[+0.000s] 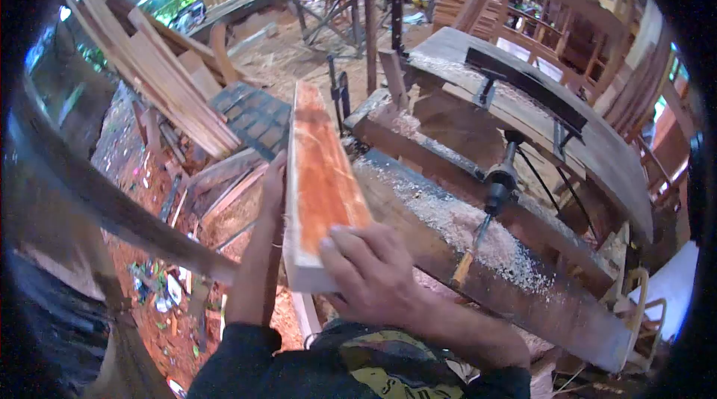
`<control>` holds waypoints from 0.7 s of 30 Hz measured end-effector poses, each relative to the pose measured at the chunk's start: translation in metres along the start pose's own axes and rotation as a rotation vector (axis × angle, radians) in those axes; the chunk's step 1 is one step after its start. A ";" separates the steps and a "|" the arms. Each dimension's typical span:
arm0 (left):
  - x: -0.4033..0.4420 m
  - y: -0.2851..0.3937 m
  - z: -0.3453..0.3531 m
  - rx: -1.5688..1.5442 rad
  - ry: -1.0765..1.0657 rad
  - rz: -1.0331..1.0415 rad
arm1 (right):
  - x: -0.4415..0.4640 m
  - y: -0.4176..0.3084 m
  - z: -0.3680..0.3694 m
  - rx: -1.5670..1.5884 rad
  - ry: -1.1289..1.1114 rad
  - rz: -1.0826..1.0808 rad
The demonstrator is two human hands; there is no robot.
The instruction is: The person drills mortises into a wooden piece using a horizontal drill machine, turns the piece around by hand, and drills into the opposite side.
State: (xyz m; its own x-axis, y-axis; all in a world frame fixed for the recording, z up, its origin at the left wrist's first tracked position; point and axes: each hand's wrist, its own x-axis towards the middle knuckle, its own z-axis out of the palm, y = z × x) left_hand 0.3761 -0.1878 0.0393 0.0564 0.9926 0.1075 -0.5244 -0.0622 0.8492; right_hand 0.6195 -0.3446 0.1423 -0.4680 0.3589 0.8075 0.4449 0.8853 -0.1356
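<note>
A squared wooden beam (325, 167), reddish-orange on its upper face and pale along the sides, points away from me in front of my body. My right hand (370, 268) grips its near end, fingers curled over the top edge. Along the beam's left side lies my left hand (275, 182), further forward; its fingers are mostly hidden behind the wood. To the right, a chisel (464, 264) with a wooden handle rests on a shavings-covered bench plank (418, 231), close to a dark cylindrical tool (500, 186).
Long boards (149, 78) lean at the left. A curved grey-brown tabletop (605, 152) with a dark metal bar (523, 89) stands at the right. Dark posts (371, 18) rise ahead. Offcuts and litter (172, 291) cover the ground on the left. Wooden frames (553, 10) stand behind.
</note>
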 end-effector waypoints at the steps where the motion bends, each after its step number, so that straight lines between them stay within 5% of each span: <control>1: -0.001 -0.008 -0.023 -0.196 -0.064 -0.036 | 0.012 0.006 0.012 -0.003 0.034 0.002; 3: -0.045 0.011 0.003 0.052 0.208 0.251 | 0.027 0.021 0.031 0.004 0.090 0.000; 9: -0.069 0.023 0.014 0.507 0.119 0.408 | 0.033 0.057 0.064 -0.002 0.050 -0.020; 13: -0.035 0.021 0.026 -0.037 0.111 0.045 | 0.014 0.078 0.103 -0.025 0.046 -0.023; 14: -0.037 0.023 0.036 0.117 0.204 -0.066 | 0.010 0.083 0.111 -0.035 0.042 -0.031; 21: 0.018 -0.035 -0.020 0.170 0.339 0.090 | -0.002 0.133 0.175 -0.090 -0.020 -0.032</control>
State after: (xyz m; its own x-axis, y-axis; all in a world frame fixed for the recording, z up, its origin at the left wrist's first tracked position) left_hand 0.3783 -0.1656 0.0007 -0.2818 0.9589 0.0325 -0.3649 -0.1384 0.9207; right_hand 0.5460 -0.1755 0.0216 -0.4979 0.3379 0.7987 0.4957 0.8666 -0.0576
